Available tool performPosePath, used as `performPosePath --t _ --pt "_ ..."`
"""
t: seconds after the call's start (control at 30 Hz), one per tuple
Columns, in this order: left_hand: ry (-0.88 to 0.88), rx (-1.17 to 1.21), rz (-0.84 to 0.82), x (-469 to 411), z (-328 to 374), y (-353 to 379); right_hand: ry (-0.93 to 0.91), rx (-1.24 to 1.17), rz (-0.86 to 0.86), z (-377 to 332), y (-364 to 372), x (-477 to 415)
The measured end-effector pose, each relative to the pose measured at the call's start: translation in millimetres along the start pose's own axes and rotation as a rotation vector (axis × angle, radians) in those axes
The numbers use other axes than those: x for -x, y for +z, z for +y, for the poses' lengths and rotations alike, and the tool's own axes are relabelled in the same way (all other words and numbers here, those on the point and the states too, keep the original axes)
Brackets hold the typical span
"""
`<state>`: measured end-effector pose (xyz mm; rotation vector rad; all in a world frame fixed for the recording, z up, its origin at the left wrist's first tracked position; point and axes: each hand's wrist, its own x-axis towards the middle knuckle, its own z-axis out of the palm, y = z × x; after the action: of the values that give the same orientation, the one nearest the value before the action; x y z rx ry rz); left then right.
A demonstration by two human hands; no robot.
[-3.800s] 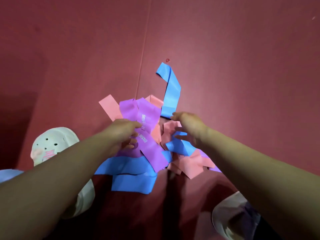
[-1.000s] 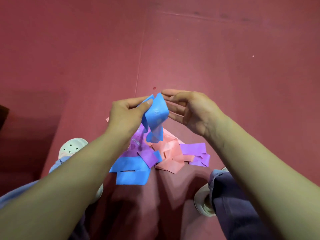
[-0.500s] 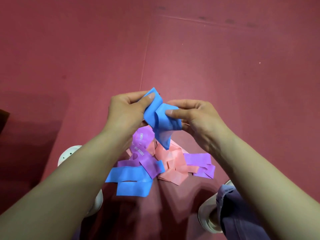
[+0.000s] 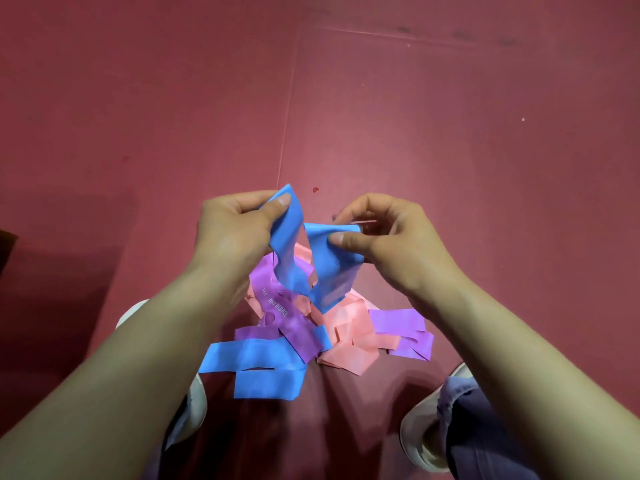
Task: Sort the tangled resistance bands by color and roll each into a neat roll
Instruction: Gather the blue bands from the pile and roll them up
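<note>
I hold a blue resistance band (image 4: 304,261) up over the pile, and it sags in a V between my hands. My left hand (image 4: 235,230) pinches one end with thumb and fingers. My right hand (image 4: 384,237) pinches the other end near its top edge. Below on the floor lies the tangle: a purple band (image 4: 294,330) with white print, a pink band (image 4: 353,337), and more blue band (image 4: 256,358) lying flat toward me. Whether that blue is the same band I cannot tell.
The floor is a dark red mat (image 4: 450,150) with a seam running away from the pile. My two light shoes (image 4: 190,410) (image 4: 419,441) stand on either side of the pile, close to my body.
My hands have moved apart, spreading the blue band from a bunched clump into a V. Earlier still, both hands were down in the pile on the floor.
</note>
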<state>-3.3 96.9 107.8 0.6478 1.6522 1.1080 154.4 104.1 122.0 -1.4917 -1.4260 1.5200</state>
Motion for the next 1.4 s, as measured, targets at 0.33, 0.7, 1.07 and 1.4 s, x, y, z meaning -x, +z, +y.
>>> performPosePath --t 0.33,0.7,1.07,1.4 --pt "-0.126 0.049 -0.105 6.7 0.0 12.2 -0.098 -0.084 0.127 -3.0 -5.6 -0.2" --pt "-0.046 0.099 -0.193 10.8 3.4 12.5 -0.139 0.081 0.178 4.0 -7.4 2.9" --pt "0.173 -0.031 -0.122 3.9 -0.5 7.8 0.016 0.025 0.185 6.5 -5.3 0.2" --pt "0.345 -0.160 -0.235 9.5 3.4 10.7 0.392 -0.078 0.080 5.5 -7.8 -3.7"
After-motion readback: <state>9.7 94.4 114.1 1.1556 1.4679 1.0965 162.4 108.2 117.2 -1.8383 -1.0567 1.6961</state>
